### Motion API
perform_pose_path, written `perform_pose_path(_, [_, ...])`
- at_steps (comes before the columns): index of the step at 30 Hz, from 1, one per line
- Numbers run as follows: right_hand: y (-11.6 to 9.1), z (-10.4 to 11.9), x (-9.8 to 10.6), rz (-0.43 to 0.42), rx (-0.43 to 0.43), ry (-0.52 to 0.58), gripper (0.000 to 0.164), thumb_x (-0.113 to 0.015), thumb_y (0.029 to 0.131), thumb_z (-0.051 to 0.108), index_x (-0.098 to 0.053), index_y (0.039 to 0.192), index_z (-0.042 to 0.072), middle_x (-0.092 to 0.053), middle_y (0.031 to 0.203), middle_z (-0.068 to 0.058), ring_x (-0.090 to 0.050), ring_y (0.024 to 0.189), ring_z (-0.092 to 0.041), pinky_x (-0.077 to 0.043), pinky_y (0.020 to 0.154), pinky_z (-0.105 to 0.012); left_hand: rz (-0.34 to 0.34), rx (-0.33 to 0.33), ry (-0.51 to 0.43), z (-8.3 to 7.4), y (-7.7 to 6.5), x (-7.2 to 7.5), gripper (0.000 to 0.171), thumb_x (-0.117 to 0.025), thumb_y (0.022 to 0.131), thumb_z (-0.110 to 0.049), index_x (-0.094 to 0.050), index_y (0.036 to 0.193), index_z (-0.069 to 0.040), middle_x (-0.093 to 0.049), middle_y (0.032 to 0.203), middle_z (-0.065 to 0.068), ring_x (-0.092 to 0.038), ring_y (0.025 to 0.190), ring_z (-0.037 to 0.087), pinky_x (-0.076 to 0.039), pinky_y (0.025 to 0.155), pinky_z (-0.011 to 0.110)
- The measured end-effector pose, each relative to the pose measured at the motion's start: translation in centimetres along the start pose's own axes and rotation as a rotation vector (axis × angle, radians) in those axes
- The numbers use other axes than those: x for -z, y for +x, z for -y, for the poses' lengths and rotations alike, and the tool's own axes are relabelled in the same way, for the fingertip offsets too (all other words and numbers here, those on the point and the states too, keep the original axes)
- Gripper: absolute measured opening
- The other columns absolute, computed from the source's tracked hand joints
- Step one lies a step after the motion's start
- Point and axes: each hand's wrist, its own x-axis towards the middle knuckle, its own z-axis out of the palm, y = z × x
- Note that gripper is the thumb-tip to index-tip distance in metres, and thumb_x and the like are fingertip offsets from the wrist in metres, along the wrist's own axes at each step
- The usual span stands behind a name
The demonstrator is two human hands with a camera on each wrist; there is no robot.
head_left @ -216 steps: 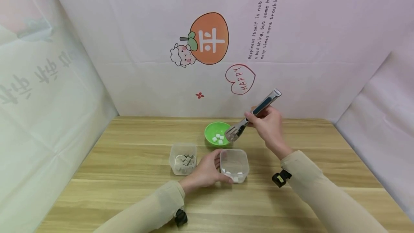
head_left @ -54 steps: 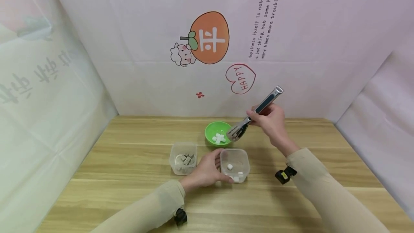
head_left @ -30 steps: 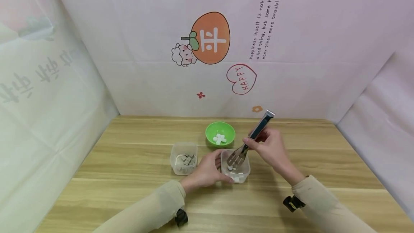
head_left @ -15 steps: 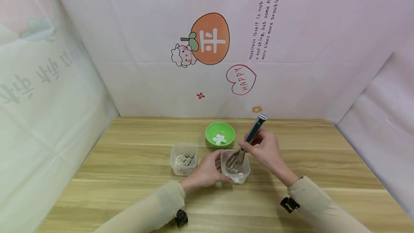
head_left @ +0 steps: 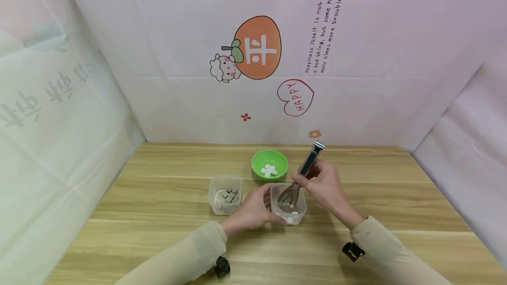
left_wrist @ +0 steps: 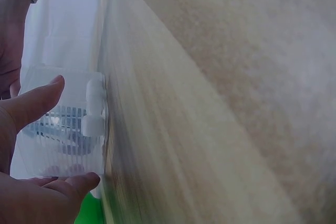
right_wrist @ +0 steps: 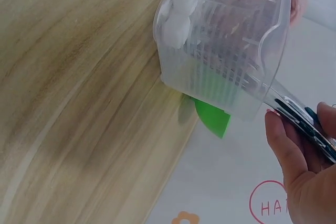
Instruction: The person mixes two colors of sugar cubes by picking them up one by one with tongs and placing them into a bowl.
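In the head view my left hand [head_left: 253,210] grips the left side of a clear plastic container [head_left: 302,214], which stands on the table with white cubes [right_wrist: 177,29] on its bottom. My right hand [head_left: 325,188] holds slotted metal tongs [head_left: 310,160] with dark grip inserts, thumb on one arm and fingers on the other. The heads of the tongs reach down inside the container, close to a cube. Through the container wall in the left wrist view, the slotted head shows beside the cubes. Behind the container sits a green bowl [head_left: 259,158] with several white cubes [head_left: 269,170] clustered in it.
To the left, a second clear container [head_left: 215,184] holds several grey cubes [head_left: 229,196]. The wooden table [head_left: 158,214] ends at a printed fabric backdrop [head_left: 178,109], with white fabric hanging on both sides.
The tongs have moved from beside the green bowl down into the container, tilting more upright and shifting slightly left lately. The bowl's cubes have gained one since the earliest frame. My left hand has stayed put.
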Motion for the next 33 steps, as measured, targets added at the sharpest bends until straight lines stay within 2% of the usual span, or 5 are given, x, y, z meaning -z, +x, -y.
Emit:
perform_pose_path(7, [0.1, 0.1, 0.2, 0.006, -0.02, -0.014, 0.015, -0.085, 0.088, 0.007, -0.07, 0.087, 0.003, -0.071, 0.074, -0.004, -0.068, 0.067, -0.019, -0.054, 0.058, -0.025, 0.0, 0.008, 0.006, 0.0, 0.0, 0.0, 0.102, -0.098, 0.07, -0.004, -0.043, 0.156, -0.001, -0.054, 0.153, 0.016, -0.053, 0.14, 0.029, -0.045, 0.116, 0.034])
perform_pose_path(14, [0.9, 1.1, 1.3, -0.018, -0.041, 0.087, 0.017, -0.084, 0.09, 0.005, -0.069, 0.09, -0.003, -0.073, 0.078, -0.011, -0.072, 0.068, -0.022, -0.062, 0.058, -0.026, -0.002, 0.021, 0.002, -0.1, -0.1, 0.0, 0.103, -0.098, 0.069, -0.004, -0.043, 0.156, -0.004, -0.055, 0.152, 0.015, -0.053, 0.14, 0.03, -0.044, 0.118, 0.038])
perform_pose_path(21, [2.4, 2.1, 2.7, -0.039, -0.044, 0.188, 0.02, -0.081, 0.092, 0.004, -0.066, 0.094, -0.01, -0.073, 0.083, -0.019, -0.074, 0.07, -0.023, -0.067, 0.066, -0.037, 0.0, 0.024, 0.001, -0.2, -0.1, 0.0, 0.104, -0.099, 0.069, -0.006, -0.042, 0.157, -0.003, -0.051, 0.156, 0.017, -0.051, 0.142, 0.031, -0.042, 0.119, 0.039])
perform_pose_path(27, [4.0, 3.0, 3.2, -0.082, -0.101, 0.241, 0.027, -0.081, 0.093, 0.007, -0.064, 0.102, -0.012, -0.071, 0.089, -0.018, -0.075, 0.071, -0.017, -0.067, 0.071, -0.036, -0.002, 0.03, -0.012, -0.2, -0.1, 0.1, 0.105, -0.098, 0.069, -0.004, -0.041, 0.157, -0.002, -0.051, 0.156, 0.018, -0.051, 0.142, 0.032, -0.043, 0.118, 0.039])
perform_pose_path(33, [5.7, 2.7, 2.4, -0.146, -0.179, 0.269, 0.032, -0.082, 0.092, 0.008, -0.064, 0.108, -0.012, -0.068, 0.092, -0.015, -0.074, 0.074, -0.016, -0.067, 0.074, -0.036, -0.018, 0.033, -0.006, -0.1, -0.1, -0.1, 0.103, -0.099, 0.067, -0.002, -0.044, 0.155, -0.003, -0.055, 0.151, 0.016, -0.054, 0.139, 0.032, -0.046, 0.116, 0.038])
